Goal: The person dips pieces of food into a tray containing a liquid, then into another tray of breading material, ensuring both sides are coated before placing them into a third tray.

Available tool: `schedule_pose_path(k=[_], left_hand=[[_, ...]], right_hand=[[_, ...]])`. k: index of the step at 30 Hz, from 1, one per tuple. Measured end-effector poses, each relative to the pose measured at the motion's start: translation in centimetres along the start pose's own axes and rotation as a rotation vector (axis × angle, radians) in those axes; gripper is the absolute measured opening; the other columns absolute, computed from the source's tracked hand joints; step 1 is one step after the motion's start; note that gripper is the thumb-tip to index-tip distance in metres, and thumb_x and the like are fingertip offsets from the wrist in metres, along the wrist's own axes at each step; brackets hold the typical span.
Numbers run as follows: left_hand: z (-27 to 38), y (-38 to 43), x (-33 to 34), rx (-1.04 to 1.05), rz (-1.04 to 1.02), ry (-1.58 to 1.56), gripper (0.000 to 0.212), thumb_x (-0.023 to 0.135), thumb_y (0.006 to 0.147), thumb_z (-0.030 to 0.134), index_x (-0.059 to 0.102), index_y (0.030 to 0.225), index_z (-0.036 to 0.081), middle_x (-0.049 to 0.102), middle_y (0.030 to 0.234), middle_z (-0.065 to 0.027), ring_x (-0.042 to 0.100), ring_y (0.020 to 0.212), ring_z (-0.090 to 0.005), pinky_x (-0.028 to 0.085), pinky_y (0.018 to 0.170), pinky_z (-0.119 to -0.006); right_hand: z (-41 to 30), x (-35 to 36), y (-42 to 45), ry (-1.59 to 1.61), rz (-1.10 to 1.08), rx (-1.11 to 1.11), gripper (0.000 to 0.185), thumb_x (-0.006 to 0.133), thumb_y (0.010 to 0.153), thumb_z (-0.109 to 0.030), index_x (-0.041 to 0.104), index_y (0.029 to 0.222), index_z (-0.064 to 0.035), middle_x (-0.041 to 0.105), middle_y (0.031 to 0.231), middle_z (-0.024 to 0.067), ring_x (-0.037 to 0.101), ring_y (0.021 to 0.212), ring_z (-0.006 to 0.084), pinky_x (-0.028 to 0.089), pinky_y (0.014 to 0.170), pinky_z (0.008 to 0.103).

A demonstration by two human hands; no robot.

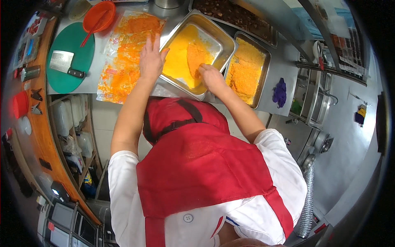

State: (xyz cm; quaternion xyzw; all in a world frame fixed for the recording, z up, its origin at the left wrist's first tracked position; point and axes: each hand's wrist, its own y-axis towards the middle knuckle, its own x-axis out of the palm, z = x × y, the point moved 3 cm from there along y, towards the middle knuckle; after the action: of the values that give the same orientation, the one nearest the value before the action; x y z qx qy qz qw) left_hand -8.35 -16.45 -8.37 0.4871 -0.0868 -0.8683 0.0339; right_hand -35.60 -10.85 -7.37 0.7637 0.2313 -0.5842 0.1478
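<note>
A deep stainless steel pan [226, 37] holds yellow breadcrumbs [176, 58] and a flat crumb-coated cutlet [194, 57]. My right hand [212, 79] pinches the cutlet's near right edge. Fingers apart and holding nothing, my left hand [151, 60] hovers between the pan's left side and an orange-smeared plastic sheet [118, 66]; its thumb tip has orange coating on it. At the far end of that sheet lies another orange-coated flat piece [142, 24]. To the right, a shallower metal tray [268, 64] contains several breaded pieces [245, 71].
A cleaver [63, 61] rests on a green round cutting board [71, 40]. Beyond it is an orange bowl [103, 10] with red chopsticks [95, 27]. A tray of dark brown food [225, 12] stands at the back. A purple cloth [280, 92] lies at right.
</note>
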Motion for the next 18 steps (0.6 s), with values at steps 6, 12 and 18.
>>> schedule_pose_path(k=[6,12,18], left_hand=[[-0.4,0.1,0.8,0.003,0.042,-0.023,0.072,0.064,0.104,0.043,0.039,0.162,0.008,0.039,0.162,-0.0293,0.056,0.127,-0.0523,0.049,0.106,-0.055],[-0.5,-0.1,0.3,0.031,0.088,-0.031,0.071,0.066,0.103,0.039,0.040,0.161,0.007,0.039,0.162,-0.0303,0.055,0.127,-0.0530,0.049,0.105,-0.054],[1.2,0.9,0.3,0.004,0.011,-0.031,0.070,0.065,0.104,0.039,0.040,0.161,0.008,0.037,0.163,-0.0295,0.053,0.131,-0.0517,0.048,0.108,-0.053]], right_hand=[[-2.9,3.0,1.0,-0.191,-0.217,0.118,0.019,0.064,0.086,-0.008,0.073,0.101,-0.0015,0.072,0.103,0.0200,0.069,0.107,0.0367,0.056,0.094,0.0460],[-1.0,1.1,3.7,-0.061,-0.399,0.293,0.019,0.065,0.086,-0.008,0.077,0.100,-0.0033,0.077,0.102,0.0205,0.076,0.098,0.0388,0.061,0.081,0.0508],[4.5,4.8,5.6,-0.260,0.020,0.209,0.023,0.062,0.088,-0.009,0.073,0.108,-0.0075,0.073,0.108,0.0158,0.069,0.108,0.0357,0.055,0.094,0.0471]])
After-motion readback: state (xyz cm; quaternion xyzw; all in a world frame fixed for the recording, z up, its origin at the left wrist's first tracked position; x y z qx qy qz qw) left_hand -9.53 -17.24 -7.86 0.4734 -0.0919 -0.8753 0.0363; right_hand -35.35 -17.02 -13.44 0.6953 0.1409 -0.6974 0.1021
